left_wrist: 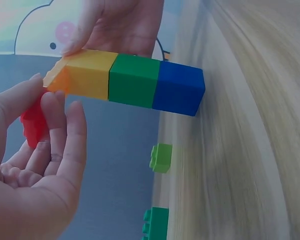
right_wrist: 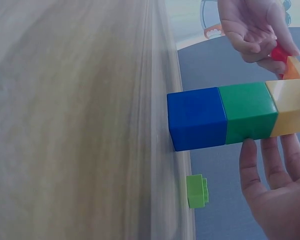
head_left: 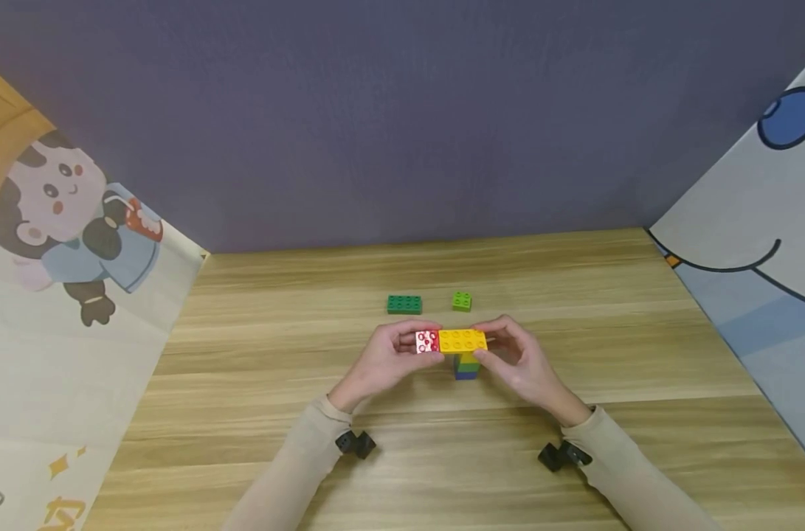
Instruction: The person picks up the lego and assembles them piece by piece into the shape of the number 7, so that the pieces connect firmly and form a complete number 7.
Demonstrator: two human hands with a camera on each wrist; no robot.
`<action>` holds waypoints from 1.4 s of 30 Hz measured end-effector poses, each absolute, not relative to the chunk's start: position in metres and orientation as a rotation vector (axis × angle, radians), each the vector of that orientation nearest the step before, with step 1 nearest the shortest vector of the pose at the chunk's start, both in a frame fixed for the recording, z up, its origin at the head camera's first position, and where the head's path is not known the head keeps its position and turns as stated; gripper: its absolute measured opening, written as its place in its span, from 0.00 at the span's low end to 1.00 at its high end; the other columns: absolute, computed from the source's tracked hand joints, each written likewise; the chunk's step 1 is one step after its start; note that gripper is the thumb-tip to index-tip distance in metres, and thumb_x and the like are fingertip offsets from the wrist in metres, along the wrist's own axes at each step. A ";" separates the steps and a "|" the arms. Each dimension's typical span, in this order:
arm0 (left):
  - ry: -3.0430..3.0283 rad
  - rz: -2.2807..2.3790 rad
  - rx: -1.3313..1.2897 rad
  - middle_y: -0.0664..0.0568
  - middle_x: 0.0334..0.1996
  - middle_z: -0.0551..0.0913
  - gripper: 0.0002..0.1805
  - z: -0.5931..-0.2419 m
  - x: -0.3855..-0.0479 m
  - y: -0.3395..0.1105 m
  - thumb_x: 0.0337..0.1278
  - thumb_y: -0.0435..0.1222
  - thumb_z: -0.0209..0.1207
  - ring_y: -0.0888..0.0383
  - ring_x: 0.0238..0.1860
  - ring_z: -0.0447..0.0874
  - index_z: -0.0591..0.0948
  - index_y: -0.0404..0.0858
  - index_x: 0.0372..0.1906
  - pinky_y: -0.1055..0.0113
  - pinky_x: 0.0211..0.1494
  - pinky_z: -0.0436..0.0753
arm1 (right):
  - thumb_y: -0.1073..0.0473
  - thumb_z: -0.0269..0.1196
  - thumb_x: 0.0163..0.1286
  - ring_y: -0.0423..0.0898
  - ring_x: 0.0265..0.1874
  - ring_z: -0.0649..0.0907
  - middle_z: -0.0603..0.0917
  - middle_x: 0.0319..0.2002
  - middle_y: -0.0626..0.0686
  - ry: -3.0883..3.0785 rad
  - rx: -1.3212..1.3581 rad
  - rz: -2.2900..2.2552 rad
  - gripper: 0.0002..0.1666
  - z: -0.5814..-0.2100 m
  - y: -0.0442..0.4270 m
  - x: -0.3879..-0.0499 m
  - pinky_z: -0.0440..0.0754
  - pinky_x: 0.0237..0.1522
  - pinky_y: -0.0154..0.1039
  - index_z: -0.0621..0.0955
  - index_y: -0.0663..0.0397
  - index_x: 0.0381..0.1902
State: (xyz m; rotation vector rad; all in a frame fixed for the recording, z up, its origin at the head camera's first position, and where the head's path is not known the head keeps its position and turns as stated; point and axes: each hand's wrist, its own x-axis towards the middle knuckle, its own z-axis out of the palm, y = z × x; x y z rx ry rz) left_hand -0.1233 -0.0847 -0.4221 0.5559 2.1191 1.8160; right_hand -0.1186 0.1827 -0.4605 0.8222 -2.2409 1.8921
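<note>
A long yellow brick [head_left: 462, 341] with studs up tops a column of a yellow part, a green brick [left_wrist: 134, 80] and, lowest by the table, a blue brick [left_wrist: 179, 87]. At the long brick's left end is a red brick [head_left: 426, 341], some of its studs whitened by glare. My left hand [head_left: 382, 361] pinches the red brick between thumb and fingers. With thumb in front and fingers behind, my right hand [head_left: 522, 369] grips the yellow brick's right end. Fingers partly cover the joint between red and yellow, so I cannot tell whether they are locked together.
Behind the hands, a dark green brick [head_left: 404, 304] and a smaller light green brick [head_left: 462, 301] lie apart on the wooden table [head_left: 243, 442]. A dark panel [head_left: 402, 147] rises at the table's back edge, with cartoon-printed walls at both sides.
</note>
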 end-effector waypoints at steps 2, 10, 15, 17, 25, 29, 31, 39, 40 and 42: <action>2.136 1.818 0.551 0.37 0.54 0.90 0.23 -0.422 -0.123 -0.084 0.66 0.32 0.71 0.60 0.40 0.88 0.84 0.33 0.64 0.73 0.44 0.88 | 0.80 0.65 0.68 0.37 0.53 0.85 0.85 0.56 0.37 -2.242 0.822 1.893 0.21 -0.460 0.183 -0.118 0.85 0.56 0.31 0.78 0.69 0.58; 2.164 1.830 0.536 0.39 0.54 0.91 0.23 -0.425 -0.123 -0.080 0.64 0.32 0.72 0.59 0.42 0.91 0.85 0.34 0.63 0.72 0.45 0.89 | 0.79 0.65 0.69 0.36 0.53 0.85 0.85 0.57 0.39 -2.264 0.817 1.884 0.21 -0.459 0.183 -0.118 0.84 0.58 0.30 0.78 0.68 0.58; 2.175 1.843 0.543 0.39 0.54 0.91 0.23 -0.426 -0.123 -0.079 0.64 0.33 0.73 0.61 0.43 0.92 0.85 0.34 0.63 0.71 0.45 0.89 | 0.79 0.65 0.69 0.37 0.53 0.85 0.85 0.57 0.39 -2.245 0.835 1.901 0.21 -0.459 0.182 -0.119 0.85 0.58 0.31 0.78 0.69 0.58; 2.170 1.849 0.541 0.39 0.53 0.91 0.23 -0.425 -0.122 -0.078 0.65 0.33 0.72 0.61 0.42 0.92 0.85 0.34 0.63 0.71 0.44 0.88 | 0.80 0.65 0.69 0.37 0.53 0.85 0.85 0.57 0.39 -2.231 0.844 1.913 0.21 -0.459 0.182 -0.120 0.85 0.58 0.31 0.78 0.70 0.58; 2.154 1.883 0.486 0.39 0.51 0.92 0.22 -0.425 -0.120 -0.075 0.64 0.33 0.73 0.62 0.38 0.88 0.86 0.35 0.62 0.74 0.38 0.84 | 0.80 0.65 0.69 0.37 0.52 0.86 0.85 0.56 0.39 -2.243 0.846 1.923 0.21 -0.458 0.183 -0.120 0.85 0.59 0.31 0.78 0.70 0.58; 2.148 1.894 0.492 0.39 0.51 0.92 0.22 -0.426 -0.120 -0.074 0.65 0.34 0.72 0.62 0.38 0.88 0.86 0.34 0.62 0.74 0.39 0.84 | 0.78 0.66 0.69 0.36 0.53 0.86 0.85 0.56 0.39 -2.279 0.830 1.901 0.21 -0.456 0.185 -0.119 0.85 0.58 0.31 0.79 0.68 0.58; 2.142 1.899 0.491 0.39 0.51 0.92 0.22 -0.426 -0.119 -0.074 0.65 0.33 0.72 0.62 0.38 0.88 0.86 0.34 0.62 0.74 0.39 0.84 | 0.78 0.67 0.69 0.37 0.52 0.86 0.86 0.56 0.40 -2.288 0.824 1.895 0.21 -0.456 0.185 -0.119 0.85 0.58 0.31 0.79 0.67 0.58; 2.132 1.902 0.472 0.40 0.52 0.92 0.22 -0.427 -0.119 -0.075 0.64 0.34 0.73 0.62 0.39 0.88 0.86 0.35 0.62 0.74 0.40 0.84 | 0.77 0.67 0.69 0.40 0.51 0.86 0.86 0.55 0.40 -2.327 0.802 1.917 0.21 -0.452 0.187 -0.120 0.86 0.57 0.32 0.80 0.65 0.58; 2.131 1.902 0.467 0.41 0.52 0.92 0.22 -0.428 -0.119 -0.075 0.64 0.34 0.73 0.62 0.40 0.88 0.86 0.36 0.62 0.74 0.39 0.84 | 0.76 0.67 0.69 0.41 0.52 0.86 0.86 0.56 0.41 -2.331 0.806 1.922 0.21 -0.451 0.187 -0.120 0.86 0.57 0.32 0.80 0.65 0.59; 2.125 1.904 0.463 0.40 0.52 0.92 0.22 -0.427 -0.119 -0.075 0.64 0.34 0.73 0.62 0.40 0.89 0.86 0.35 0.62 0.74 0.40 0.84 | 0.75 0.66 0.71 0.41 0.53 0.85 0.86 0.57 0.42 -2.337 0.808 1.938 0.21 -0.448 0.189 -0.121 0.85 0.58 0.32 0.80 0.66 0.60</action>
